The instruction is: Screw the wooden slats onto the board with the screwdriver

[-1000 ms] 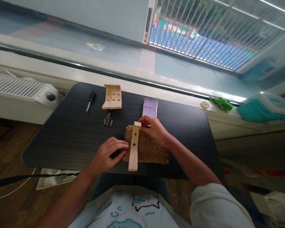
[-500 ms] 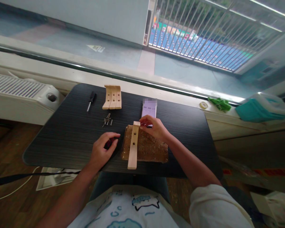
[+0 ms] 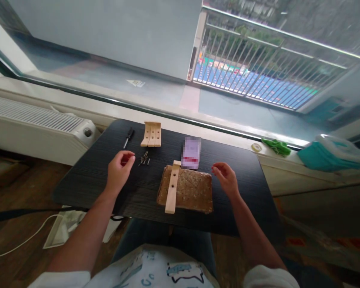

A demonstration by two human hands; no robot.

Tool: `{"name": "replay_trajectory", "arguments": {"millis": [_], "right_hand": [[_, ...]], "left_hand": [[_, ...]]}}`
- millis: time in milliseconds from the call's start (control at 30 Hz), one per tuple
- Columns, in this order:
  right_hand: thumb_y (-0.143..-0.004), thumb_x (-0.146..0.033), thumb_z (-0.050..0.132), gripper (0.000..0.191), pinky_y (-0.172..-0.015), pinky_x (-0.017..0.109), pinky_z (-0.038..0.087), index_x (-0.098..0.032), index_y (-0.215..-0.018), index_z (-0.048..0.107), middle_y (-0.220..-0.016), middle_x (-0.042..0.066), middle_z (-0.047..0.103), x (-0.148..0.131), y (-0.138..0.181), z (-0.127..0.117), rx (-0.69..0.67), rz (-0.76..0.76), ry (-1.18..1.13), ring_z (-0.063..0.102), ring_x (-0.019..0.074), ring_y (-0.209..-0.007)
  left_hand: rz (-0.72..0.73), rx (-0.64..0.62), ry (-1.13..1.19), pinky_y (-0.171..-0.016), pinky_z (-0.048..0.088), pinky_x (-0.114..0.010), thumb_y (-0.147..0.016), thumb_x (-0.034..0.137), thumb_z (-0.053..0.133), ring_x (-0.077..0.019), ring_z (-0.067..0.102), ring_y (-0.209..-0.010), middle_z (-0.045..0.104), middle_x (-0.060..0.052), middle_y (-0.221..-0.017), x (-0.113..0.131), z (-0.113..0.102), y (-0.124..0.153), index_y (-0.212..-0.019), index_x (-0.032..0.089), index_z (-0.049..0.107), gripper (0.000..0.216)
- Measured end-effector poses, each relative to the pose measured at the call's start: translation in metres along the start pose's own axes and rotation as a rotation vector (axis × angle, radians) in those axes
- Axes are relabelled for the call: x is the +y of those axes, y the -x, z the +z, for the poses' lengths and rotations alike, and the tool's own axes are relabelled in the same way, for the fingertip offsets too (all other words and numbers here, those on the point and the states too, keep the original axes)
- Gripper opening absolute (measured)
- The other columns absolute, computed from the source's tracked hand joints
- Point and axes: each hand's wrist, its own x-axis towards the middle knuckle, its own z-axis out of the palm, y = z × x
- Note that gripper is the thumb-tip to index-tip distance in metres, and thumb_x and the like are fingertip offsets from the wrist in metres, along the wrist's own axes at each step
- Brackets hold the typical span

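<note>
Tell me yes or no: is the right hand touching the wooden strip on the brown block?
No, the right hand is off to one side, with bare brown block between it and the wooden strip.

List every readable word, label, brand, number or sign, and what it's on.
Shirt: "Co" or "Go", can't tell which; smaller lettering too blurred.
Phone: screen pixelated, nothing readable.
Pale triangular marking beyond the window sill: too blurred to read.
Wooden strip and brown block: no readable text on either.
</note>
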Motion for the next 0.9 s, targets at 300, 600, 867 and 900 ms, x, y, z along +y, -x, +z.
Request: {"name": "replay_trajectory", "arguments": {"millis": [300,600,867,900], "right_hand": [[-0.068,-0.051,0.066,0.034,-0.057,0.033,0.052,-0.020,-0.080,0.060,-0.073,0.005,0.067,0.016,0.016,-0.013,0.112,0.068,-0.055,0.062,0.0170,-0.061],[-0.067,-0.049,0.068,0.031,-0.061,0.034,0.053,-0.021,-0.078,0.061,-0.073,0.004,0.066,0.030,0.024,-0.011,0.118,0.126,-0.089,0.062,0.0182,-0.063],[-0.066,-0.051,0.069,0.035,-0.058,0.031,0.052,-0.020,-0.080,0.061,-0.070,0.002,0.066,0.033,0.025,-0.010,0.146,0.142,-0.119,0.060,0.0158,-0.060],[-0.065,-0.052,0.069,0.036,-0.058,0.031,0.052,-0.020,-0.079,0.062,-0.070,0.002,0.066,0.034,0.025,-0.009,0.150,0.145,-0.124,0.060,0.0156,-0.059]], "left_hand": [[-0.078,0.029,-0.415,-0.075,0.047,-0.031,-0.074,0.032,0.057,-0.0232,0.065,-0.079,0.068,-0.007,-0.081,-0.016,-0.010,-0.070,-0.084,0.018,0.060,0.017],[-0.106,-0.080,-0.581,-0.073,0.047,-0.037,-0.074,0.040,0.061,-0.0318,0.066,-0.087,0.070,-0.014,-0.089,-0.030,-0.001,-0.112,-0.086,0.017,0.060,0.025],[-0.133,-0.128,-0.666,-0.078,0.047,-0.040,-0.075,0.038,0.060,-0.0353,0.064,-0.092,0.071,-0.017,-0.092,-0.032,0.007,-0.130,-0.080,0.016,0.064,0.023],[-0.138,-0.128,-0.668,-0.078,0.047,-0.040,-0.075,0.037,0.060,-0.0351,0.064,-0.092,0.071,-0.017,-0.091,-0.032,0.008,-0.130,-0.079,0.016,0.064,0.023]]}}
